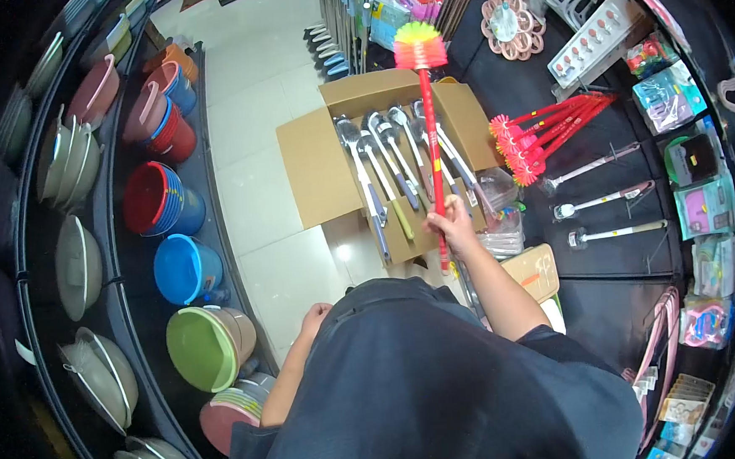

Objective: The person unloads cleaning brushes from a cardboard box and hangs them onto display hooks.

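My right hand [453,224] is closed round the red handle of a toilet brush [431,133], which stands nearly upright with its yellow and pink bristle head [420,45] at the top. Behind it, an open cardboard box [313,165] holds several other long-handled brushes [392,148] with grey, white, blue and green parts. Low beside my body is my left hand [314,318], its fingers partly hidden, with no object visible in it. Several more red brushes [538,135] with pink heads hang in a bunch on the rack to the right.
Shelves on the left carry basins [79,260] and buckets [186,267]. A dark display wall [582,162] on the right bears hanging brushes [605,194] and packaged goods [707,209]. Mops [336,59] stand at the back. Clear plastic packages [503,242] lie beside the box.
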The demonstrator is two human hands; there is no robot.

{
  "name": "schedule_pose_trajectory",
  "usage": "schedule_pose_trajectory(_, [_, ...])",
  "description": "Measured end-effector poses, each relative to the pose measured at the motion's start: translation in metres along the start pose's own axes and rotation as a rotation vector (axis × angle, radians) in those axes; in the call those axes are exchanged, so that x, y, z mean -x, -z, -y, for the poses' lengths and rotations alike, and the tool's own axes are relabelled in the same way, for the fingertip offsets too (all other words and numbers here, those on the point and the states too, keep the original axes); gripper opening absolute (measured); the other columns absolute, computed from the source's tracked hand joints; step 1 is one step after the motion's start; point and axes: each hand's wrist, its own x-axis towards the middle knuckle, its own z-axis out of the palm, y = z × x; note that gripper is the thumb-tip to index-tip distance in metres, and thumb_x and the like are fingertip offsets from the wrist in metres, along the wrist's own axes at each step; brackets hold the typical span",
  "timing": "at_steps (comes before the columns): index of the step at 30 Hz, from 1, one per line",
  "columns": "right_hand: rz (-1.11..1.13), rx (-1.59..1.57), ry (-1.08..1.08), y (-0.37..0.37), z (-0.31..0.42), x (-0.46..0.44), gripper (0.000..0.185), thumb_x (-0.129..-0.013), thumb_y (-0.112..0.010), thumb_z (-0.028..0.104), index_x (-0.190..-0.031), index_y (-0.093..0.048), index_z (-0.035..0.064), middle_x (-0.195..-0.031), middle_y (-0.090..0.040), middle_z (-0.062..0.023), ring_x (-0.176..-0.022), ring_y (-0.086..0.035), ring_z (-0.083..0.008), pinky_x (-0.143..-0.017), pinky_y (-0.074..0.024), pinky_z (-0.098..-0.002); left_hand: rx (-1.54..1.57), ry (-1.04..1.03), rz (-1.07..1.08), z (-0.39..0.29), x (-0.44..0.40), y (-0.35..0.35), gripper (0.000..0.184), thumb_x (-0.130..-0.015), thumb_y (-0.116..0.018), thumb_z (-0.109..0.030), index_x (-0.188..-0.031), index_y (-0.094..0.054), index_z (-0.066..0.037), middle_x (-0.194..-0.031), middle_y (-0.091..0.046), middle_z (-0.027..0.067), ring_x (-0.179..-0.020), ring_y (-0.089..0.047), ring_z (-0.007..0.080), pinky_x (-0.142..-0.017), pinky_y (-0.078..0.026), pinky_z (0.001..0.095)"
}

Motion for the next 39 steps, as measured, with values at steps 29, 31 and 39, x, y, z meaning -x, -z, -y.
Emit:
schedule_pose_trajectory(29, [0.400, 0.191, -0.342, -0.011, 0.065, 0.026, 0.019, -0.088, -0.060, 0.021, -0.098, -0.051, 0.0074, -0.063, -0.052, 0.0010, -0.051, -0.047, -0.0087, -0.046, -0.0357, -0.0218, -0.036, 0.037, 0.029, 0.008, 0.009, -0.011, 0.025, -0.083, -0.059, -0.023, -0.096, -0.061, -0.001, -0.082, -0.062, 0.0045, -0.075, -0.056, 0.0118, -0.070, -0.046, 0.0254])
schedule_pose_trajectory(31, [0.480, 0.229, -0.409, 0.002, 0.034, 0.011, 0.018, -0.088, -0.060, 0.022, -0.095, -0.051, 0.0075, -0.064, -0.052, 0.0018, -0.052, -0.047, -0.0093, -0.047, -0.0371, -0.0228, -0.043, 0.042, 0.033, 0.015, 0.005, -0.010, 0.026, -0.083, -0.059, -0.024, -0.096, -0.061, -0.001, -0.082, -0.062, 0.0046, -0.075, -0.056, 0.0121, -0.070, -0.046, 0.0256])
schedule_pose_trajectory(39, [0.239, 0.036, -0.535, -0.016, 0.029, 0.029, 0.035, -0.098, -0.036, 0.039, -0.090, -0.051, 0.0084, -0.054, -0.038, 0.0028, -0.039, -0.029, -0.0074, -0.037, -0.0241, -0.0232, -0.029, 0.054, 0.015, 0.030, 0.011, -0.014, 0.030, -0.083, -0.059, -0.026, -0.098, -0.060, -0.001, -0.083, -0.062, 0.0052, -0.077, -0.056, 0.0122, -0.072, -0.046, 0.0255])
